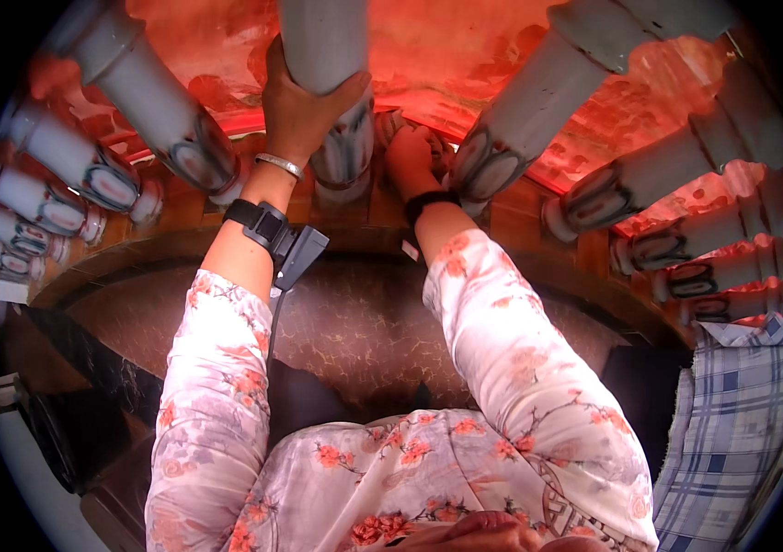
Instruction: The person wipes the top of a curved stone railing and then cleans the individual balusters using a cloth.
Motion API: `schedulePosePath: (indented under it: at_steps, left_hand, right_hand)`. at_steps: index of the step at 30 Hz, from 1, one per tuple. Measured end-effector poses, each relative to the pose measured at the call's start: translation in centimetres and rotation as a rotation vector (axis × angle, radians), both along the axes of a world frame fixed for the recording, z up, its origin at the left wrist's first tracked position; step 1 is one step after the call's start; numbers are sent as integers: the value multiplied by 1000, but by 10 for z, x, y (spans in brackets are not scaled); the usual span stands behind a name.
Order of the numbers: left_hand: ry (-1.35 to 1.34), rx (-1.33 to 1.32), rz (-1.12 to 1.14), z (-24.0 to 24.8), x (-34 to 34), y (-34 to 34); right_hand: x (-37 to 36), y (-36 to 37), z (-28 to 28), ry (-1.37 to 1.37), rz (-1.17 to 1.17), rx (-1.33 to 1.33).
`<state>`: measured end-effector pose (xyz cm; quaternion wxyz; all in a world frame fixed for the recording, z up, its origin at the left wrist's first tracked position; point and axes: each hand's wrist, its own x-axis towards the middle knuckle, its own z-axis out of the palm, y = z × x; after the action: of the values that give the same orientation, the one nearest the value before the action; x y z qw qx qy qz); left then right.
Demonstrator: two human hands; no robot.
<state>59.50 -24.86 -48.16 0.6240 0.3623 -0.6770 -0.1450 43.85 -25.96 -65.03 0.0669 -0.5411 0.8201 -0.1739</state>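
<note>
My left hand [307, 109] is wrapped around the middle of a pale grey baluster [322, 37], thumb to the right and fingers on its left side. Just right of that post's foot, my right hand [411, 155] is down on the brown tiled ledge [382, 202], its fingers closed. A crumpled, patterned cloth [389, 124] shows at its fingers and touches the ledge; most of it is hidden under the hand. To the right of this hand stands another baluster [511, 138] with a dark-outlined oval on its base.
More balusters [148, 101] run along the curved ledge on both sides. Behind them hangs a translucent red sheet [446, 55]. Below the ledge lies a brown marbled floor [373, 322]. A blue checked cloth [731, 414] hangs at the right.
</note>
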Motion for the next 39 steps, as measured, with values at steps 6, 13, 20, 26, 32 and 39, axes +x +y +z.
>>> schedulePosePath:
  at_steps: [6,13,20,26,32,39]
  left_hand:
    - [-17,84,7,-7,6,-3]
    - [-11,74,-19,1,3,0]
    - [13,100,32,-2,-3,2]
    - [40,57,31,-8,1,-3]
    - [-44,34,49,-3,-5,-5]
    - [1,79,114,-2,12,0]
  right_hand:
    - [5,91,-2,229,414,45]
    - [-116,235,51,334,405,39]
    - [-174,216,28,253,235,-206]
    - [-220,66,-20,124,98,4]
    - [-202,70,-2,247,149,150]
    - [-148,207,36,267,309,164]
